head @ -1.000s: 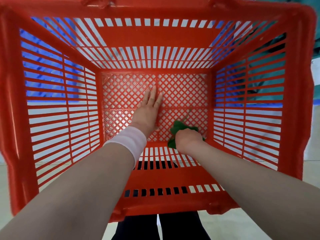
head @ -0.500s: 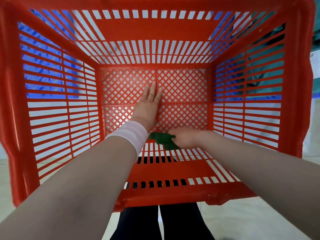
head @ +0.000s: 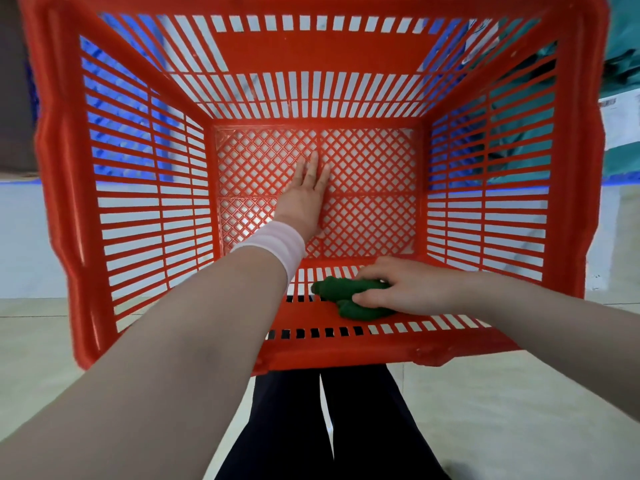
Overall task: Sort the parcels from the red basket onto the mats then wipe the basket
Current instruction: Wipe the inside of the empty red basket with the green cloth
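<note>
The red basket (head: 575,188) fills the view, tipped so I look straight into it, and no parcel lies inside. My left hand (head: 306,199) rests flat on the lattice bottom, fingers spread, with a pale pink band on the wrist. My right hand (head: 401,285) presses a crumpled green cloth (head: 343,294) against the inside of the near slatted wall. The cloth is partly covered by my fingers.
A blue mat (head: 114,109) shows through the slats on the left, a teal mat (head: 519,98) through those on the right. A white parcel with a label (head: 620,119) lies at the right edge. My dark trouser legs (head: 311,427) and pale floor tiles (head: 485,410) are below.
My right hand has slid the green cloth from the bottom's near edge up onto the near wall, nearer to me. The left hand has stayed flat on the bottom.
</note>
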